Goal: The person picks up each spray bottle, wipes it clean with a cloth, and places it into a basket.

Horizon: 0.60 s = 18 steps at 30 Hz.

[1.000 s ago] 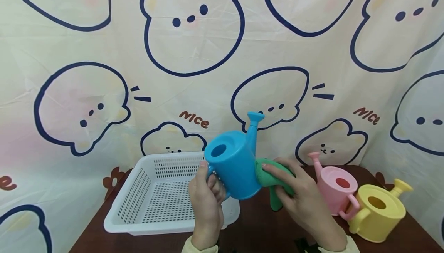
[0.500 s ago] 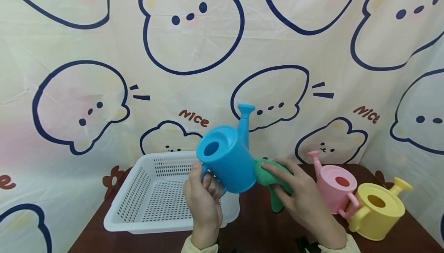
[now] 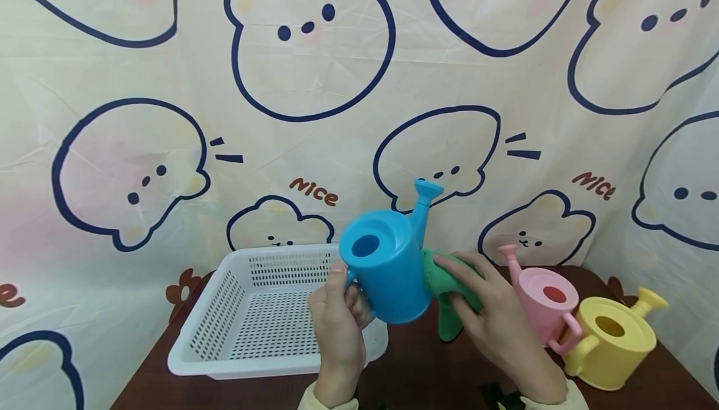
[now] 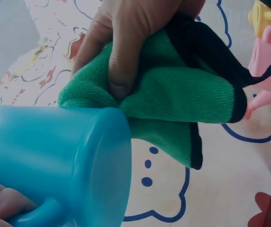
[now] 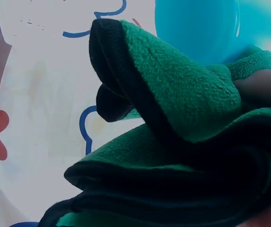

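Note:
A blue toy watering can (image 3: 393,279) is held above the table, tilted, its spout pointing up and away. My left hand (image 3: 339,326) grips it by the handle. In my right hand (image 3: 497,316) is a bunched green cloth (image 3: 444,279), pressed to the can's right side below the spout. The left wrist view shows the cloth (image 4: 173,94) with dark edging, pinched under the right thumb and touching the can (image 4: 55,151). In the right wrist view, loose folds of the cloth (image 5: 183,90) hang out of the hand, and most fingers are hidden.
Behind my left hand, a white perforated basket (image 3: 205,329) stands on the dark brown table (image 3: 415,375). At the right stand a pink watering can (image 3: 542,304) and a yellow watering can (image 3: 615,347), close together. A curtain with cartoon animals (image 3: 314,73) hangs behind the table.
The blue watering can shifted left and up, then came back right and down. My left hand moved with it. The cloth stays against its side, and the right hand moved slightly.

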### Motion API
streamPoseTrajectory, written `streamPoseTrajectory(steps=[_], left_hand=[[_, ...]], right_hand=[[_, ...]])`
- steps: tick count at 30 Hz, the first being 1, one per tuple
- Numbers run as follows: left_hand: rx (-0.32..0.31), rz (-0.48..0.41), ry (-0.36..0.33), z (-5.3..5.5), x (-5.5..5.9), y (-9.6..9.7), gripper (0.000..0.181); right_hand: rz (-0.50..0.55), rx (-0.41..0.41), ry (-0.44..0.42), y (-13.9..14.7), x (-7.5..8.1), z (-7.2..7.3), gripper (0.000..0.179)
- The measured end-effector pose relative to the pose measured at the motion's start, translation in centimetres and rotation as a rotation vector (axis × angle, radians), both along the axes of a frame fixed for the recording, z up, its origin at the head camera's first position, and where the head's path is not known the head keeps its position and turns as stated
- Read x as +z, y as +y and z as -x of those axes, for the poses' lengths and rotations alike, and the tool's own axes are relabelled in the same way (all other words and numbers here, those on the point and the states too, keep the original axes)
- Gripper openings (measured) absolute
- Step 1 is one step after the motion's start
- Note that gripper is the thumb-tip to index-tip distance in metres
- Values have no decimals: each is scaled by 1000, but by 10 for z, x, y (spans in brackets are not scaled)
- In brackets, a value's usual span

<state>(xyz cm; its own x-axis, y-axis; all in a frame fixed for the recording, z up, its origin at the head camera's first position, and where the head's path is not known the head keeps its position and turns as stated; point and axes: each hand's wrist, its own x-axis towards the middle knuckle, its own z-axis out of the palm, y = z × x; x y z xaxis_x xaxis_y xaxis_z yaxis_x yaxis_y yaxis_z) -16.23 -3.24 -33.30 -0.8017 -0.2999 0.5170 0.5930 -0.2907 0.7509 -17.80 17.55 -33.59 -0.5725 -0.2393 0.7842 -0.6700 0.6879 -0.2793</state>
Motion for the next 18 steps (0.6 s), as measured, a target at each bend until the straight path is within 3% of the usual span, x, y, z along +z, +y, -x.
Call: streamPoseTrajectory(steps=[10,18], left_hand=[[-32,49,-42,-2,0,8,65],[-42,80,-64,-2,-1,11,66]], right_hand=[[79,-40,68,1,3,-1,66],[125,-1,143,2,4,-2,69]])
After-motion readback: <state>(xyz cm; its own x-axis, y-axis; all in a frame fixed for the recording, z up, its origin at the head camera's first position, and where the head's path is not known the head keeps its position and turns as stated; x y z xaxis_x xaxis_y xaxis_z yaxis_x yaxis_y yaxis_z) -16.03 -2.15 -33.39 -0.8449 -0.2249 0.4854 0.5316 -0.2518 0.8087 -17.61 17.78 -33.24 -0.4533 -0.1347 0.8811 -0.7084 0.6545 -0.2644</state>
